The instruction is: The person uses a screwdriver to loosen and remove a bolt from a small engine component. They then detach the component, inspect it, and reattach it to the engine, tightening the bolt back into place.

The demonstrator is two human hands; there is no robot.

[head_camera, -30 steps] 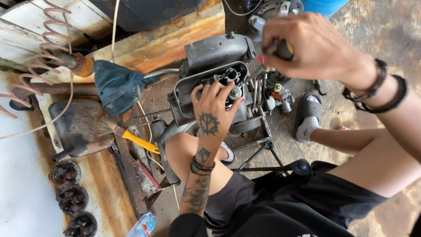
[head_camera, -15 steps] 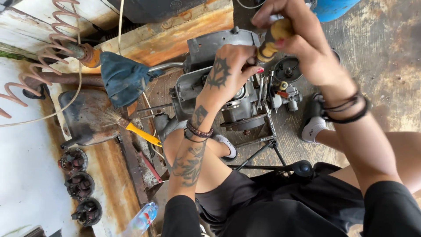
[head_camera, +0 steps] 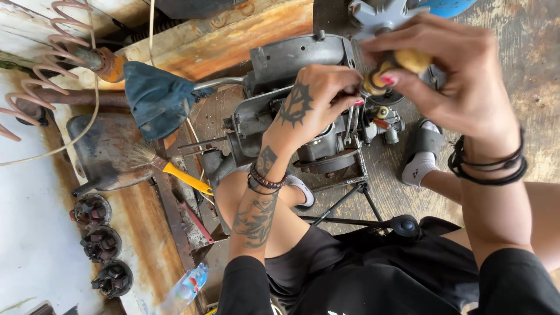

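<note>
Screwdriver (head_camera: 402, 64) shaft and engine (head_camera: 291, 64) middle behind left hand (head_camera: 315, 102)

The engine (head_camera: 303, 105) sits on the wooden floor (head_camera: 525, 87). Left of the engine lies a cloth (head_camera: 154, 99), with a brush (head_camera: 169, 169) just below it. Further left of the engine, three round parts (head_camera: 102, 242) stand in a row. Below them lies a bottle (head_camera: 186, 286)

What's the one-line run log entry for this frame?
left hand: on grey metal engine block | right hand: grips yellow-handled screwdriver | yellow-handled brush: lying aside
</note>
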